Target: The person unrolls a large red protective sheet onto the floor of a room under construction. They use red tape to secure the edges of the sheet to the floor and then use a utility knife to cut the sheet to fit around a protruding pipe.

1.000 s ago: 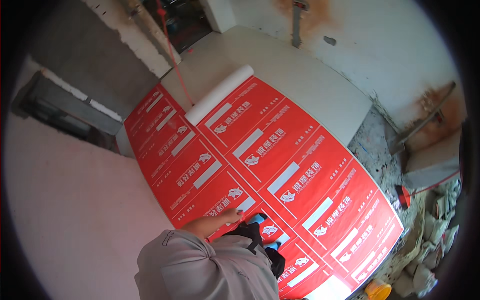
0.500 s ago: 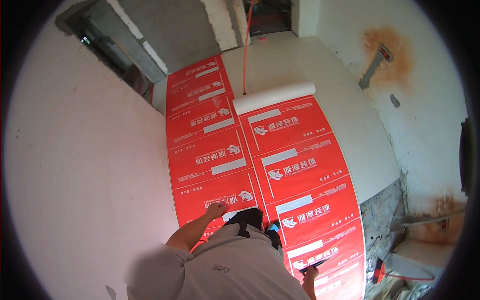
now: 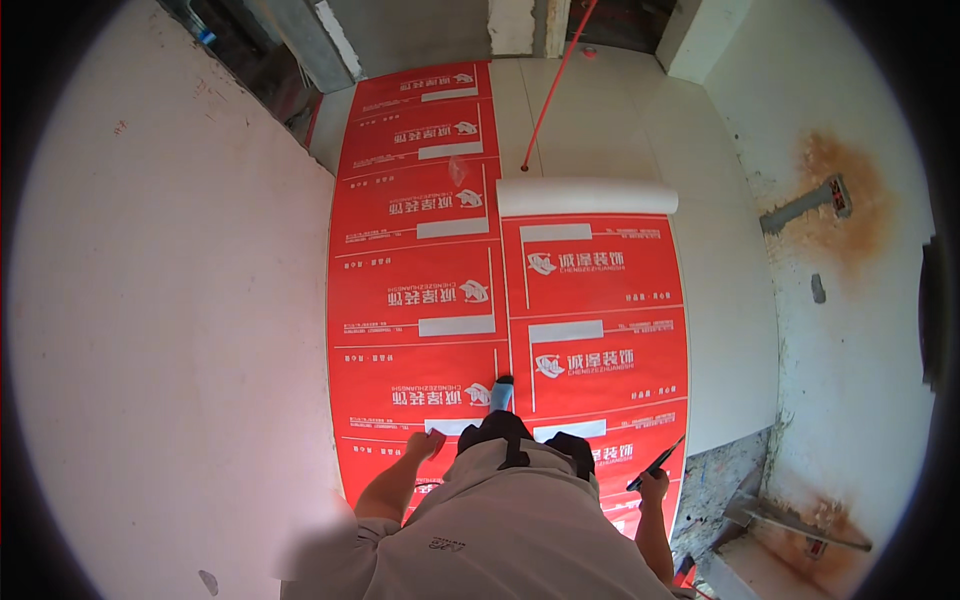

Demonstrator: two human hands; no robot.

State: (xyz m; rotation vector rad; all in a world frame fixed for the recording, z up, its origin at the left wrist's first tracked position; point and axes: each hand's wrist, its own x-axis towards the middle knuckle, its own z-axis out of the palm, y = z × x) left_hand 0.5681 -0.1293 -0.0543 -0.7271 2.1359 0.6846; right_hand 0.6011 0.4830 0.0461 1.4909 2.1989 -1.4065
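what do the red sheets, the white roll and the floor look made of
Red sheets: perhaps plastic film or coated paper, smooth; they lie flat, printed white. Roll: likely the same material, its matte white back turned outward. Floor: probably ceramic tile, smooth, with thin straight joints.

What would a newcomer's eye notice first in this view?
Probably the bright red printed floor covering, in two strips side by side across the middle. A white roll lies at the far end of the right strip; lower right, the right hand holds a dark slim tool.
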